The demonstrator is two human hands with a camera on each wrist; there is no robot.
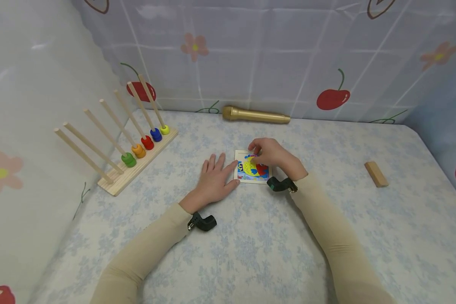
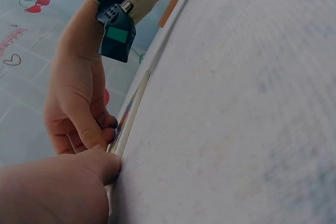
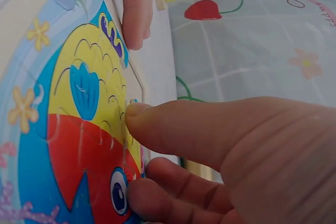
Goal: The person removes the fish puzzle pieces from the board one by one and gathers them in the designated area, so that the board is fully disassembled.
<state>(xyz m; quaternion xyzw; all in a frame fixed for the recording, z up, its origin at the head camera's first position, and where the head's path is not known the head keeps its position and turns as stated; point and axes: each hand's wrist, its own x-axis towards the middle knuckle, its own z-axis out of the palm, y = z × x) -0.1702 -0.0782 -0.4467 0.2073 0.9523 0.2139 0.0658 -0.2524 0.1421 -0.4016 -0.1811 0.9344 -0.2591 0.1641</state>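
Note:
A small square jigsaw puzzle [image 1: 247, 175] lies on the table in a pale wooden frame, showing a yellow, red and blue fish. My left hand [image 1: 214, 181] rests flat with fingers spread, its index finger and thumb at the frame's left edge. Over the puzzle's upper right, my right hand [image 1: 273, 154] curls down. In the right wrist view, its thumb [image 3: 157, 121] and bent fingers [image 3: 157, 195] pinch what looks like a yellow puzzle piece [image 3: 134, 148] at the picture's far side. That piece is mostly hidden by the fingers.
A wooden peg rack [image 1: 137, 169] with coloured rings on several pegs stands at the left. Behind the puzzle lies a gold microphone [image 1: 256, 115] near the back wall. A wooden block [image 1: 376, 174] lies at the right.

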